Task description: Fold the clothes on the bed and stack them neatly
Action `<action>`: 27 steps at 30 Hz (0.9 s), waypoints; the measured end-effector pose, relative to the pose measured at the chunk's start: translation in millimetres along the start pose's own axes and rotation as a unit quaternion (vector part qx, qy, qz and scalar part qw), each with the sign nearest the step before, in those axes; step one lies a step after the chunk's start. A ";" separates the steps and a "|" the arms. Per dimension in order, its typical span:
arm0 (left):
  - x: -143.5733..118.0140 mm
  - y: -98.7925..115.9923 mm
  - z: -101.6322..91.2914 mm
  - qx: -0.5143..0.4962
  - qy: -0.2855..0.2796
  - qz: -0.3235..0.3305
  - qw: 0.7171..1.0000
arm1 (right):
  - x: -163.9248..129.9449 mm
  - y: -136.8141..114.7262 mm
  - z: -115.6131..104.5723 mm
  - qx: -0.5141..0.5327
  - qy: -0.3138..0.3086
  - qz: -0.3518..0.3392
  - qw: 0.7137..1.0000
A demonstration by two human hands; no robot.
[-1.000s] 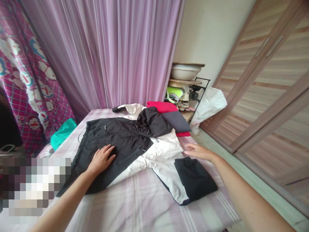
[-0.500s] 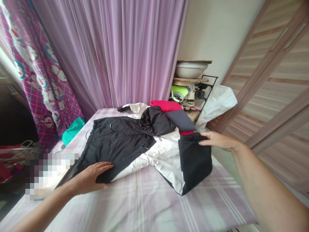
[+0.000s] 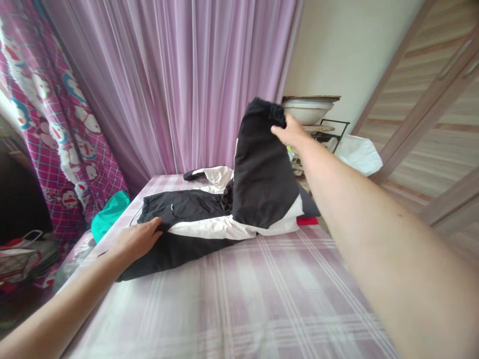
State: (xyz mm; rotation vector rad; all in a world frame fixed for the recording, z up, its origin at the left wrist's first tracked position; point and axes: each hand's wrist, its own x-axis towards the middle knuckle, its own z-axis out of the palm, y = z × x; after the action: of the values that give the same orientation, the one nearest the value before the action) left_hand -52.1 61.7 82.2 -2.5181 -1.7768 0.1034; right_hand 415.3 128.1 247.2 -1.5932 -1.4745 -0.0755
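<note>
A black and white jacket lies across the bed, with a strip of black fabric showing below its white side panel. My left hand is at the jacket's lower left part, its fingers closed on the fabric near the hem. With my right hand I grip the elastic cuff of the near sleeve, held up above the bed. The raised black sleeve hides part of the jacket's upper body. Behind it, the far sleeve, white with a black end, stays flat.
Red cloth and dark grey cloth peek out beyond the jacket. A plaid sheet covers the bed. A teal bag sits at the left edge. Back right are a rack with a white basin and a white plastic bag.
My right hand has lifted the sleeve cuff up and to the left. The jacket's near side has shifted inward, away from me. My left hand has moved slightly up and left.
</note>
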 end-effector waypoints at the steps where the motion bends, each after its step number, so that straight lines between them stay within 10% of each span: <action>1: 8.3 4.0 1.1 0.012 0.004 -0.005 1.000 | 0.6 1.3 11.4 -0.038 -0.038 0.015 0.998; 9: -8.2 9.5 83.6 -0.006 0.184 0.121 0.975 | -128.7 66.4 22.2 -0.051 -0.231 0.193 0.952; 14: -27.4 -17.8 121.7 -0.023 0.169 0.190 0.967 | -206.9 92.5 16.9 0.028 -0.235 0.140 0.961; 20: -10.3 -10.6 84.6 -0.055 0.085 0.164 0.981 | -195.0 60.4 38.5 -0.128 -0.207 0.214 0.946; 27: -56.3 -50.2 38.1 -0.105 0.123 0.134 0.978 | -234.6 37.4 -21.3 0.110 -0.301 0.142 0.937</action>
State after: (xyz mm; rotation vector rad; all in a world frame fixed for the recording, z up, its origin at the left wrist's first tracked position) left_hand -121.4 25.8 49.8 -2.7570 -1.4160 -0.3863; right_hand 391.7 -56.0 97.3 -1.7027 -1.6046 0.7812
